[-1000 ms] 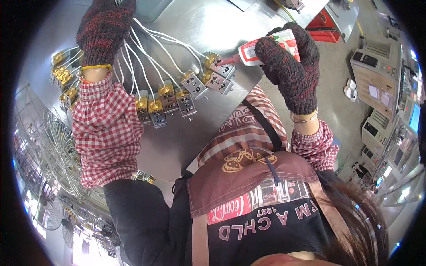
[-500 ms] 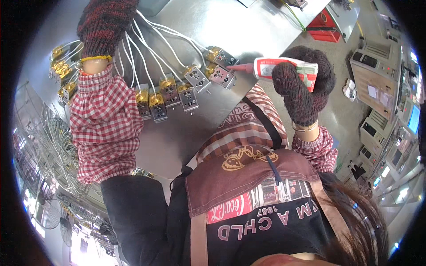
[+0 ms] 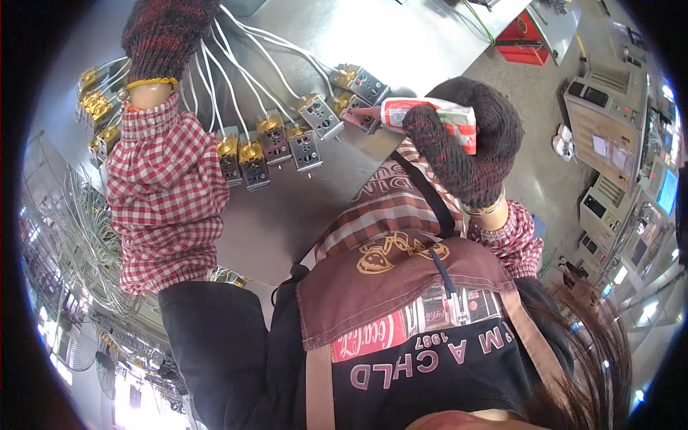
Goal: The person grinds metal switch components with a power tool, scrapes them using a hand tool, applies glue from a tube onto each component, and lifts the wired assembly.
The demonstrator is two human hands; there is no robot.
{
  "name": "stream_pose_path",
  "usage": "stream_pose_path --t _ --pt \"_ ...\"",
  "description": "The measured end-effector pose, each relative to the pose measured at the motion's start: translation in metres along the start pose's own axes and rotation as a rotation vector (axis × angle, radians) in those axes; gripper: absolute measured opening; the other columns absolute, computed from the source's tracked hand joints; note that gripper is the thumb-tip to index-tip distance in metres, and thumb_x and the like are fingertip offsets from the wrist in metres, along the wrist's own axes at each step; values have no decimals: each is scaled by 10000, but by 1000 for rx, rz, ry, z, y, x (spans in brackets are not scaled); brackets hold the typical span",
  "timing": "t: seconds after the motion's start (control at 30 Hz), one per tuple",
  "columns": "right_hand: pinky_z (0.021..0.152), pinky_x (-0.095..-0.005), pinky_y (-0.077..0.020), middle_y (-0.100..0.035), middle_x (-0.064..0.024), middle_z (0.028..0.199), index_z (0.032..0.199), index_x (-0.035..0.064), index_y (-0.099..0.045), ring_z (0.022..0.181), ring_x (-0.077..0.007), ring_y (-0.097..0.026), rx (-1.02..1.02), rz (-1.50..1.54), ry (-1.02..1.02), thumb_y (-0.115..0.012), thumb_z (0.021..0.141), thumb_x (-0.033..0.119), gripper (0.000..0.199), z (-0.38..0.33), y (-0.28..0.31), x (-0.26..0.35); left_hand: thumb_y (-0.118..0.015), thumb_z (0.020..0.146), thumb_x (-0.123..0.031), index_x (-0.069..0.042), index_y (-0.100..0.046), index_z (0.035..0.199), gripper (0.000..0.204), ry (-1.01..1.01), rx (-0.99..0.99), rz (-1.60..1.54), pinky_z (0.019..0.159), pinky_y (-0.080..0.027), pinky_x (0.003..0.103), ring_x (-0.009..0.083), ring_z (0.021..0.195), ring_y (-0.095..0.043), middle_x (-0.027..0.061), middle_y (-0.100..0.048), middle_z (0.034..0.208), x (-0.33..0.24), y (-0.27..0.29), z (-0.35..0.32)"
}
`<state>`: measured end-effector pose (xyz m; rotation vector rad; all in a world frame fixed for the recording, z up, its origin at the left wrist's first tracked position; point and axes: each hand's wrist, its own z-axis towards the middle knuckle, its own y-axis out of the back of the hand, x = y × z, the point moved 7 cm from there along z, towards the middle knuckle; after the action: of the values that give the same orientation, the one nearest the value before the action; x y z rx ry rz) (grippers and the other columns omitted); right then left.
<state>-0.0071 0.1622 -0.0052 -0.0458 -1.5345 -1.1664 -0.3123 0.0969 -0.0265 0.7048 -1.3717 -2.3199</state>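
Observation:
My right hand (image 3: 476, 140), in a dark knitted glove, is closed around a white-and-red glue tube (image 3: 423, 115). The tube's reddish nozzle (image 3: 364, 113) points left and overlaps a metal-faced socket module at the right end of the fanned-out group. Similar socket modules (image 3: 304, 149), with yellowish backs and silver faces, lie along the metal table's near side. White wires (image 3: 247, 75) run from them and converge at my gloved left hand (image 3: 172, 39), which looks closed on the bundle. Its fingertips are cut off by the upper edge.
More yellow-backed modules (image 3: 97, 107) lie left of my left wrist. A bundle of pale wires (image 3: 100, 244) hangs at the far left. Beyond the table's right edge stand a red bin (image 3: 523, 43) and beige equipment cabinets (image 3: 609, 136) on the floor.
My right hand has moved left with the glue tube, bringing its nozzle farther over the rightmost modules. My left hand and the wires have shifted only slightly.

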Motion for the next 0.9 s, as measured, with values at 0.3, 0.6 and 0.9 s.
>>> stream_pose_path --t 0.3,0.6,0.9 --pt "642 -271 -539 -694 -86 880 1007 -11 -657 732 -130 -650 -59 413 -42 -791 832 75 236 -9 -3 -15 -627 859 -297 1 -448 1421 661 -70 -45 0 957 -483 478 451 1122 -603 282 -611 1258 6 -4 -2" --pt "649 -275 -539 -692 -84 879 1002 -2 -663 736 -140 -652 20 197 115 -792 832 93 234 -5 -22 -3 -631 854 -306 24 -443 1418 680 -63 -22 0 971 -481 478 446 1149 -597 287 -606 1270 12 -9 1" --pt "656 -279 -538 -691 -83 878 998 8 -669 739 -151 -654 143 -15 380 -794 831 111 232 -13 -21 20 -630 850 -288 -31 -466 1375 607 27 47 -35 902 -494 517 458 1044 -627 276 -651 1142 -6 1 5"
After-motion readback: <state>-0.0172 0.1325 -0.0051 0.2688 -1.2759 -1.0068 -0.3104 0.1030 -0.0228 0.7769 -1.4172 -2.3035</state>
